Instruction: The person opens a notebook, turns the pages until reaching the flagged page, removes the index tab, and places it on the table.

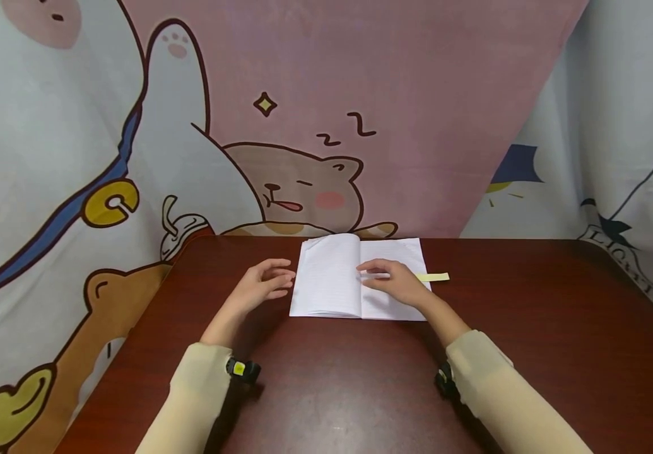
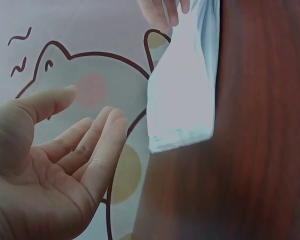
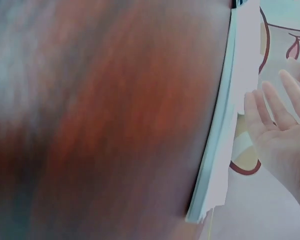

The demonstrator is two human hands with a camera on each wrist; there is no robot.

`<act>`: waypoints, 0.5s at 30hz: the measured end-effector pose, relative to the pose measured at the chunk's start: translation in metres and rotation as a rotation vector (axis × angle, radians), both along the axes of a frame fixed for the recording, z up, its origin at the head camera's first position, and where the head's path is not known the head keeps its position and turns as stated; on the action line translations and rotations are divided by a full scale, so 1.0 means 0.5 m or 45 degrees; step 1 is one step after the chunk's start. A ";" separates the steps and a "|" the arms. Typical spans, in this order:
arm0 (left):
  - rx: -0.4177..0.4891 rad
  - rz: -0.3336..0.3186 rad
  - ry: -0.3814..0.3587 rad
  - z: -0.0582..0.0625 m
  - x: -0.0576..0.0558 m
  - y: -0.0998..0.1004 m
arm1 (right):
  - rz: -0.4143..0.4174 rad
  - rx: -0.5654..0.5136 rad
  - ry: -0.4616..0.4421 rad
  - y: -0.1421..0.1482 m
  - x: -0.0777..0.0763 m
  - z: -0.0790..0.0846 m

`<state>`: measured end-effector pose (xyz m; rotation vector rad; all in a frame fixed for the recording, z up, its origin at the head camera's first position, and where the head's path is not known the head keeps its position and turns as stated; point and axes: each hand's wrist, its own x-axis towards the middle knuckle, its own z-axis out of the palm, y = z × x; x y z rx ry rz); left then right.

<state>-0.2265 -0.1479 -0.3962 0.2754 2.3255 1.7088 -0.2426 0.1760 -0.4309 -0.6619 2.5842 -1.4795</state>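
Note:
An open notebook (image 1: pixel 326 277) with white, faintly ruled pages lies at the far side of the table. Off its right edge sticks a pale yellow paper strip (image 1: pixel 438 277). My left hand (image 1: pixel 255 287) hovers just left of the notebook, fingers loosely bent and holding nothing; the left wrist view shows its palm and a gap to the pages. Over the right page, near the fold, is my right hand (image 1: pixel 397 282). Its fingers (image 3: pixel 270 105) look relaxed in the right wrist view, with nothing gripped. Whether they touch the paper is unclear.
The dark reddish-brown table (image 1: pixel 337 384) reaches toward me and to both sides. Behind it hangs a pink and white cloth (image 1: pixel 428 94) with cartoon animals, close to the notebook's far edge. A wrist camera (image 1: pixel 243 369) is strapped at my left cuff.

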 end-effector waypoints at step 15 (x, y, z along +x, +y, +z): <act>0.000 -0.068 0.140 0.034 -0.020 0.069 | -0.176 0.047 0.083 0.079 -0.010 0.034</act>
